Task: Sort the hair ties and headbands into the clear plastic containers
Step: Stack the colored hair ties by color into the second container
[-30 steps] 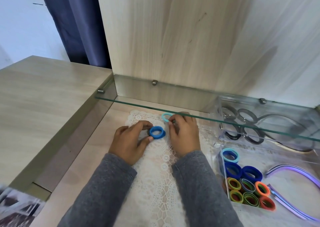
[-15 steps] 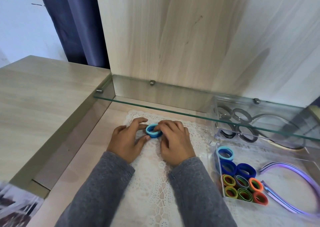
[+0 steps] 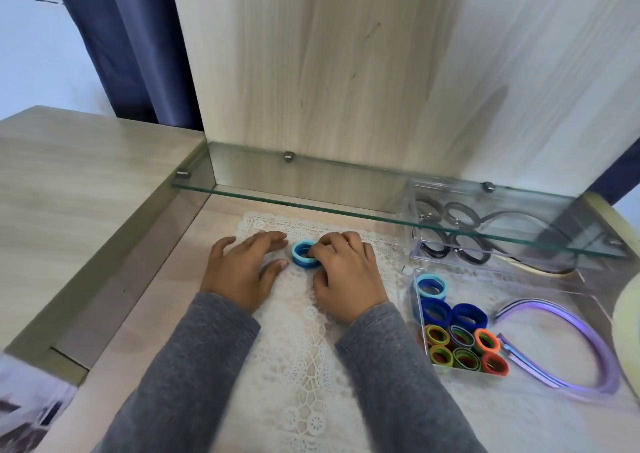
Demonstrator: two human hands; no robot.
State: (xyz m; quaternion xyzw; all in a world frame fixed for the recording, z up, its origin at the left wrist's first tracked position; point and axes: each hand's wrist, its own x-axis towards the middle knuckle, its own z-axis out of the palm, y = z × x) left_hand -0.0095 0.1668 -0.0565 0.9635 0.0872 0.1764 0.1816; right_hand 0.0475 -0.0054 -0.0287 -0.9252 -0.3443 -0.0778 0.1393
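Observation:
Two stacked hair ties (image 3: 300, 254), light blue on darker blue, sit on the lace mat (image 3: 294, 348). My right hand (image 3: 346, 276) pinches them with curled fingertips. Just left of the ties, my left hand (image 3: 242, 272) lies with fingers relaxed and a small gap to them. At the right, a clear container (image 3: 417, 310) holds several coloured hair ties (image 3: 460, 338). Behind it a second clear container (image 3: 412, 241) holds black hair ties (image 3: 460, 213) and a dark headband (image 3: 519, 220). A purple headband (image 3: 585, 335) lies right of the coloured ties.
A glass shelf (image 3: 311, 196) spans the recess above the mat, over the rear container. A wooden wall panel (image 3: 311, 71) stands behind. A raised wooden ledge (image 3: 69, 193) borders the left side. A pale rounded object (image 3: 627, 331) sits at the right edge.
My right hand brought the light blue tie onto the darker blue one and now pinches the pair. My left hand has let go and opened beside them.

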